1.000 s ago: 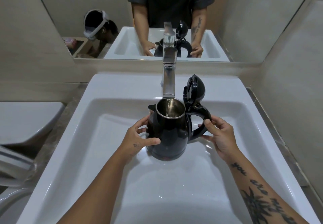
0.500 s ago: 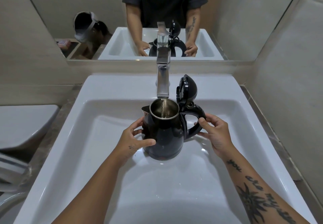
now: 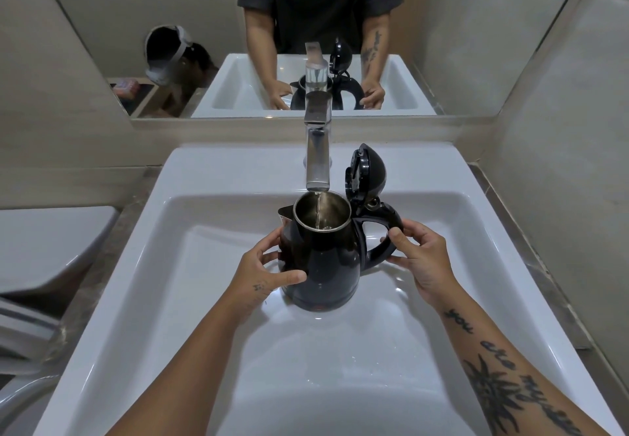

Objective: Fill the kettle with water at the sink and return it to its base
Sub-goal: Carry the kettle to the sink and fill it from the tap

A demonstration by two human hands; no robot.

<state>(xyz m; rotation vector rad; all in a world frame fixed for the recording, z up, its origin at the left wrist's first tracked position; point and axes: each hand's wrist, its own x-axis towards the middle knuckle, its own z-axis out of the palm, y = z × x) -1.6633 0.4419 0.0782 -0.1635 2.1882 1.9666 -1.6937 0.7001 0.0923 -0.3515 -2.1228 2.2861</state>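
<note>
Kettle stands upright in the sink, apparently resting on the basin floor, mouth under the faucet, thin stream running in. My left hand wraps the body, thumb across the front; right hand pinches the handle between thumb and fingertips. Risks: that pinch looks weak for a kettle gaining weight, and the glossy black shell looks slick, so it could twist on the lift. The domed lid stands open just beside the chrome spout and could clip it on the way out. I can't read the level inside the steel liner, so overfill is possible. The glazed white basin is smooth. Base not in view.
</note>
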